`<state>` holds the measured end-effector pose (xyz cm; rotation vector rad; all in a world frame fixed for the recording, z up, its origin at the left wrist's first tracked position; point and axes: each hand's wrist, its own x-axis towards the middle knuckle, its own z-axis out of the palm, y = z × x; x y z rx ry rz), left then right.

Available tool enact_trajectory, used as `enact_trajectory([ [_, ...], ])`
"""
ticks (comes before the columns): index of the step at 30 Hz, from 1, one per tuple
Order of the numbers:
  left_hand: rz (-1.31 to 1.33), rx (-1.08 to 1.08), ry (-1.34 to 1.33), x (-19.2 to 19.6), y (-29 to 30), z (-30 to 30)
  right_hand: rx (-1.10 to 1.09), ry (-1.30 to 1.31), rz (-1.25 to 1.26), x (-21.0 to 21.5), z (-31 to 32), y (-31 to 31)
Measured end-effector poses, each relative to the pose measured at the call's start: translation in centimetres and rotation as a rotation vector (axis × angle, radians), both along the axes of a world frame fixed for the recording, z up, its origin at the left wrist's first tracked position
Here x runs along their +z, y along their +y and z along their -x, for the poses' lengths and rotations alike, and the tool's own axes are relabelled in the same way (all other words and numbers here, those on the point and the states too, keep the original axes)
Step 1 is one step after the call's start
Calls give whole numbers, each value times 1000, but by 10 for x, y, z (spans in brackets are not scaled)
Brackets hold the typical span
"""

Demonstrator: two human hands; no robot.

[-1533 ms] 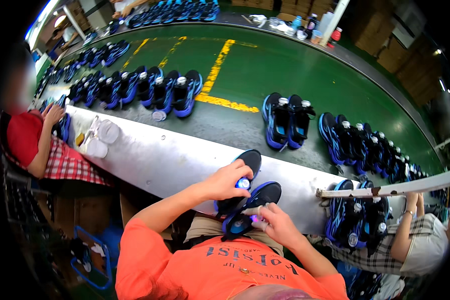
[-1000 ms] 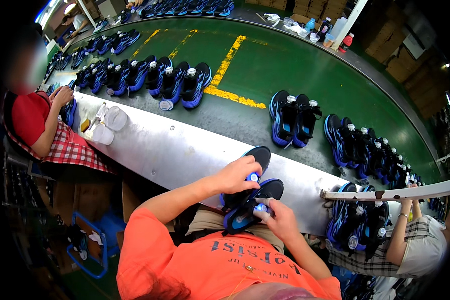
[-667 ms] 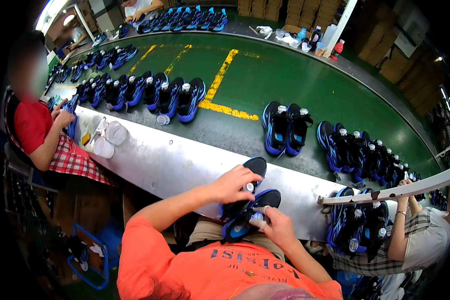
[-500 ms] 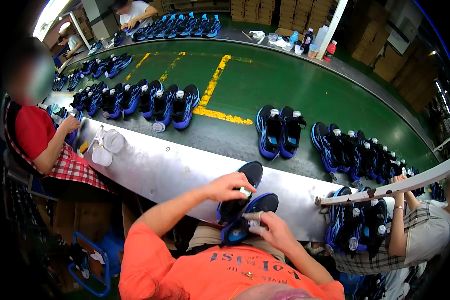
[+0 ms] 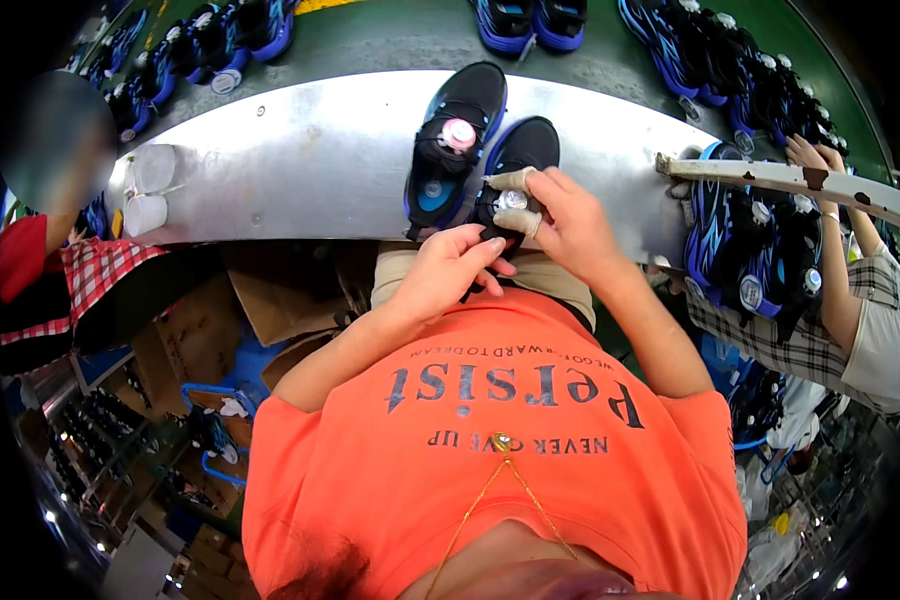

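Two black and blue shoes lie side by side on a silvery metal ledge (image 5: 310,150), toes pointing away from me. The left shoe (image 5: 455,140) has a pink round dial on its tongue and nobody touches it. My right hand (image 5: 560,215), with tape on two fingertips, pinches the round dial on the right shoe (image 5: 520,150). My left hand (image 5: 450,270) rests at the heel end of that shoe, fingers curled against its edge.
Beyond the ledge a green conveyor (image 5: 400,35) carries several blue shoes. A person in a checked shirt (image 5: 850,300) at my right handles more shoes under a white bar (image 5: 790,178). Another person in red (image 5: 40,270) sits at my left, near two white cups (image 5: 150,185).
My view has tipped down, so the ledge and shoes now sit near the top. My left hand has come off the left shoe and moved to the right shoe's heel.
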<state>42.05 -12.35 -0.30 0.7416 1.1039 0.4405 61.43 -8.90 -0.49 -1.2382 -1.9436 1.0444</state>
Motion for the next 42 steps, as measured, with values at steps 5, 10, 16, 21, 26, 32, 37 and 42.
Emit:
enact_trajectory([
  [5, 51, 95, -88, 6, 1, -8, 179, 38, 152, 16, -12, 10],
  [10, 43, 189, -177, -4, -10, -16, 37, 45, 100, -1, -7, -2],
  [16, 76, 106, -119, 1, -4, -9, 35, 90, 101, -3, -9, -1],
  [21, 77, 171, -128, 1, -6, -16, 157, 89, 104, -5, -17, 13],
  [26, 100, 178, -159, -1, -6, -16, -69, 108, 115, -10, -2, -8],
  [32, 162, 150, -113, 14, 0, -11, 27, 64, 141, -7, -12, 3],
  [37, 148, 257, -165, 4, -3, -20, 161, -8, 118, 5, -9, 17],
  [42, 128, 224, -122, -2, -3, -22, 253, 38, 177, -13, -10, 31],
])
